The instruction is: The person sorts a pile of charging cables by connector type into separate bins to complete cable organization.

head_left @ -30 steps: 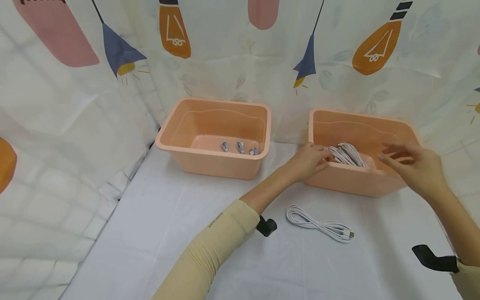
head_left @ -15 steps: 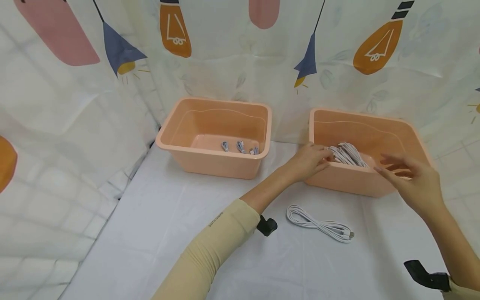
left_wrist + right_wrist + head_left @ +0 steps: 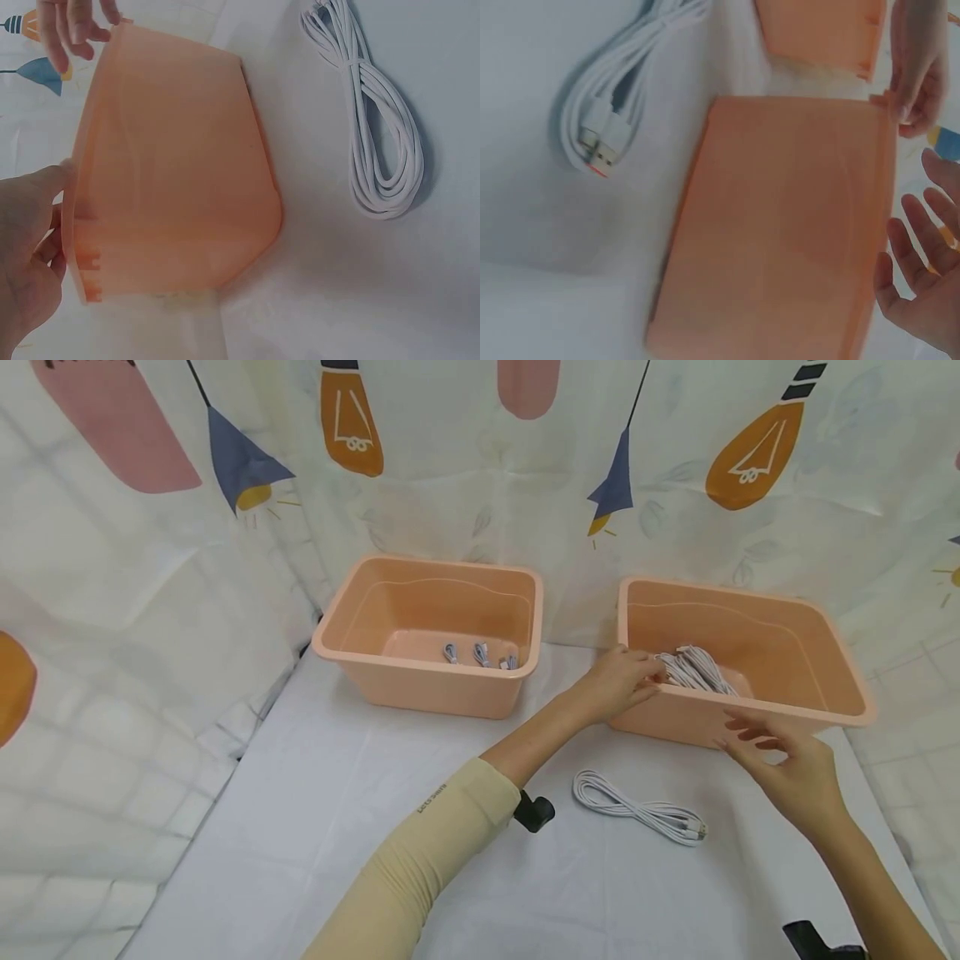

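Observation:
My left hand (image 3: pixel 618 683) grips the near left rim of the right-hand peach plastic bin (image 3: pixel 765 627); in the left wrist view, its thumb and fingers lie on both sides of the rim. Inside that bin, toward the left, sits a pile of white cables (image 3: pixel 701 670). My right hand (image 3: pixel 787 768) hovers in front of the same bin's near wall with fingers apart and nothing in them. On the white cloth in front lies a coiled white USB cable (image 3: pixel 637 812); its metal plug (image 3: pixel 604 157) shows in the right wrist view.
A second peach bin (image 3: pixel 427 685) stands to the left, holding several small grey cable bundles (image 3: pixel 481 653). Behind both bins hangs a patterned curtain (image 3: pixel 480 485). The table's left edge (image 3: pixel 238 758) runs along a sheet.
My right hand has drawn back from over the right-hand bin's right end, down and left to in front of its near wall. The left hand stays on the rim.

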`<move>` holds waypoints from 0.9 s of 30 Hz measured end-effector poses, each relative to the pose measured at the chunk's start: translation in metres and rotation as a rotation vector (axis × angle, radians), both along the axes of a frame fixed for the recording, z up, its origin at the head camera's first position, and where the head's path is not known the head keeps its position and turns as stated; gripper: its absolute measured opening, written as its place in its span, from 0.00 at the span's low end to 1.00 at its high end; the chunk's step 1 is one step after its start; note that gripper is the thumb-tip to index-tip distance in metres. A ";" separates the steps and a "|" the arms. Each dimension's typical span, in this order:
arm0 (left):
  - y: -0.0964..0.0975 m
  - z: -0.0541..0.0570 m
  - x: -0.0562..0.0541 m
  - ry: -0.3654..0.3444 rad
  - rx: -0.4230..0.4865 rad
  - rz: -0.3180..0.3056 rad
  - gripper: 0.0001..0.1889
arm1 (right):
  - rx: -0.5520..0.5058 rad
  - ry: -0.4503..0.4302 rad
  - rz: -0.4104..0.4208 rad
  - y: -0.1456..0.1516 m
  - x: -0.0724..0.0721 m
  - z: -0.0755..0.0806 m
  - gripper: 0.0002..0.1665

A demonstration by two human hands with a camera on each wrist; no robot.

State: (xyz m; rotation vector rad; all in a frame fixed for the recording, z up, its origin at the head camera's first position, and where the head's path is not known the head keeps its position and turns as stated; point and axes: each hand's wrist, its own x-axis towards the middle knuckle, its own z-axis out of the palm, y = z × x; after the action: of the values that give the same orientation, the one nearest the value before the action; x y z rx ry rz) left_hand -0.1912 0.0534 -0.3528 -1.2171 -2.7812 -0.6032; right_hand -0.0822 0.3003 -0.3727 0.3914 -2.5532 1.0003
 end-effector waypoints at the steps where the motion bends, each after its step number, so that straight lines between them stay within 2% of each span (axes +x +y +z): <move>1: 0.000 0.000 0.000 0.002 -0.002 0.000 0.11 | 0.003 0.006 0.005 -0.001 0.002 -0.003 0.28; 7: 0.000 0.001 0.001 0.006 -0.016 0.009 0.11 | 0.033 0.052 0.066 -0.010 0.009 -0.027 0.31; 11: 0.000 0.001 0.002 0.005 -0.025 0.014 0.11 | 0.039 0.048 0.099 -0.017 0.014 -0.043 0.31; 21: 0.000 0.000 0.002 0.005 0.010 0.002 0.11 | 0.058 -0.009 0.163 -0.032 0.026 -0.075 0.33; 27: 0.000 -0.002 0.002 0.006 0.015 0.000 0.10 | 0.087 -0.122 0.179 -0.039 0.031 -0.091 0.33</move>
State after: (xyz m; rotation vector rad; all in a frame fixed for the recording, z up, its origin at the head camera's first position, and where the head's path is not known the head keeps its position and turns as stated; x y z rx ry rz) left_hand -0.1896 0.0534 -0.3546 -1.2146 -2.7659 -0.6184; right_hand -0.0515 0.2612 -0.4635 0.6097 -2.7171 1.0045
